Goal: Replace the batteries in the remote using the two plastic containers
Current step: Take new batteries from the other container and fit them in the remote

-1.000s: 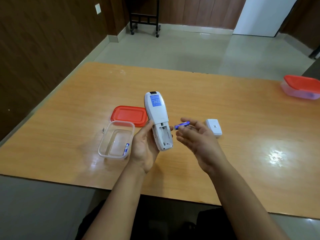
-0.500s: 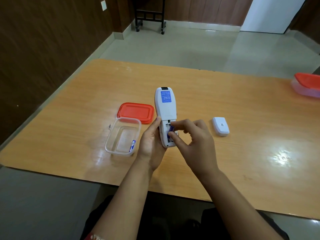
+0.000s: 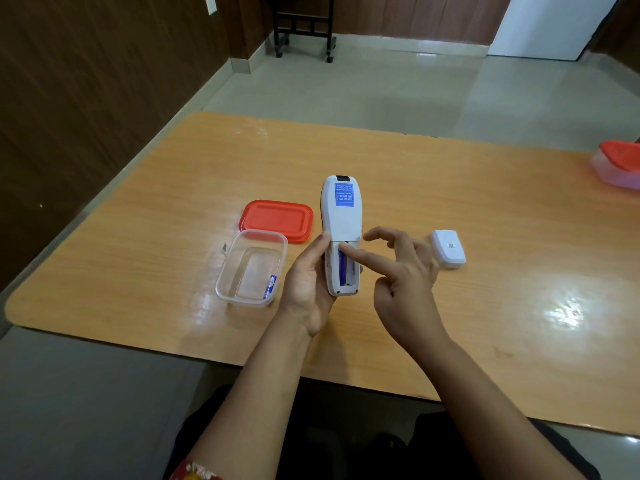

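Over the table (image 3: 485,202), from the head camera: gripping the remote (image 3: 341,216) back-up in the left hand (image 3: 308,282), with the thumb lying along the remote's edge and the palm cradling its lower half. Pressing the straightened forefinger of the right hand (image 3: 401,271) onto the blue battery (image 3: 342,268) in the remote's uncovered bay, with the other fingers spreading loosely and holding nothing. Lying just left of the remote: the clear container (image 3: 221,271), lid off, carrying a spare battery (image 3: 270,287) against the wall nearest the remote, and the red lid (image 3: 276,220) just beyond it. Resting right of the remote, near the right hand: the white battery cover (image 3: 448,248). Sitting well right of the remote: the second container (image 3: 618,164), lidded. Judging the remote light, rigid and smooth-shelled, so probably best held around the waist beside the bay, not at the tip. Judging the battery small, hard and prone to rolling, so best pinched by its sides between thumb and forefinger.
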`<action>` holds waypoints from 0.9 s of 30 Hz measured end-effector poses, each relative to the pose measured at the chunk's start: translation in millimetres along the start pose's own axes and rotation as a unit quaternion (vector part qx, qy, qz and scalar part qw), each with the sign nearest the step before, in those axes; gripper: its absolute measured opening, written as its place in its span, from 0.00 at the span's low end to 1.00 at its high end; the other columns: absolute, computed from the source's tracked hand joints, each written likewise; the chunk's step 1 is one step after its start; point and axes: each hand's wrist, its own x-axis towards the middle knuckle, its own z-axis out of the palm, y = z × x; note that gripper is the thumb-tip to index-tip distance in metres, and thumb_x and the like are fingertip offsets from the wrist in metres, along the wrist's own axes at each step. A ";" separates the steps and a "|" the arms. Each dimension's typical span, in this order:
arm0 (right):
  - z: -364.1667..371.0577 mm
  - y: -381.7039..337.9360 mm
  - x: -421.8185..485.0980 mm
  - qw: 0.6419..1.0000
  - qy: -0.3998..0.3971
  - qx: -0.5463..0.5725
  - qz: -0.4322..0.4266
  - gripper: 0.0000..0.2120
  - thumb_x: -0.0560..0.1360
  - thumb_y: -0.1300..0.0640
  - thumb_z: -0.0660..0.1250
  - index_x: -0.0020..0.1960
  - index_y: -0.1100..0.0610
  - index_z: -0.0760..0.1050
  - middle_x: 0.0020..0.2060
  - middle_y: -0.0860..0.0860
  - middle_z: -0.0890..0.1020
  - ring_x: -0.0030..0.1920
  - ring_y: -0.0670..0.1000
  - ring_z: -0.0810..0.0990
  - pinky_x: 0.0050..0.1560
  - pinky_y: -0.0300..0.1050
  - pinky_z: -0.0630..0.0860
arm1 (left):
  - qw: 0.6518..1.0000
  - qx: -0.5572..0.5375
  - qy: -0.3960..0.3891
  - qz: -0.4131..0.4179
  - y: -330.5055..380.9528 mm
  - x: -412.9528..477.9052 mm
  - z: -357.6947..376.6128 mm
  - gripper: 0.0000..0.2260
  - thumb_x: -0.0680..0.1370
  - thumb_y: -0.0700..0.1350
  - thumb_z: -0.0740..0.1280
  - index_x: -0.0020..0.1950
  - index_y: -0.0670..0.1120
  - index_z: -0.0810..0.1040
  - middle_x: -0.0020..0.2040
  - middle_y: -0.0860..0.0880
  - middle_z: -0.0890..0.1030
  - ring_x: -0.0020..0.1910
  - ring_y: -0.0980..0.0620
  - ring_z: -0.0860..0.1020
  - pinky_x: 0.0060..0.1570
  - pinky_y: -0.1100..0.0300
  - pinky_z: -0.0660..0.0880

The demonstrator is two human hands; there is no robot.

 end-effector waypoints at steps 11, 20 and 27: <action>16.4 -0.1 -14.5 0.990 -0.008 -0.133 -0.047 0.35 0.65 0.63 0.48 0.66 0.41 0.72 0.63 0.48 0.75 0.63 0.51 0.68 0.57 0.54 0.68 | 0.999 -0.018 0.032 -0.009 3.3 1.6 0.4 0.17 0.81 0.51 0.56 0.63 0.45 0.77 0.56 0.43 0.80 0.45 0.50 0.81 0.49 0.56 0.77; 6.6 -11.3 -7.2 0.995 -0.012 0.088 0.037 0.34 0.68 0.71 0.58 0.62 0.38 0.74 0.56 0.44 0.71 0.59 0.44 0.67 0.57 0.37 0.63 | 0.998 0.028 0.038 0.037 18.4 -5.1 -3.4 0.15 0.81 0.50 0.56 0.58 0.47 0.79 0.55 0.44 0.82 0.45 0.48 0.81 0.49 0.53 0.75; 18.1 -23.7 22.9 0.955 -0.137 0.209 0.161 0.18 0.73 0.66 0.59 0.50 0.49 0.82 0.45 0.42 0.80 0.41 0.43 0.76 0.43 0.35 0.71 | 0.974 -0.072 0.155 0.148 62.6 -12.1 -40.8 0.15 0.81 0.50 0.55 0.50 0.44 0.79 0.34 0.47 0.83 0.31 0.52 0.80 0.40 0.57 0.76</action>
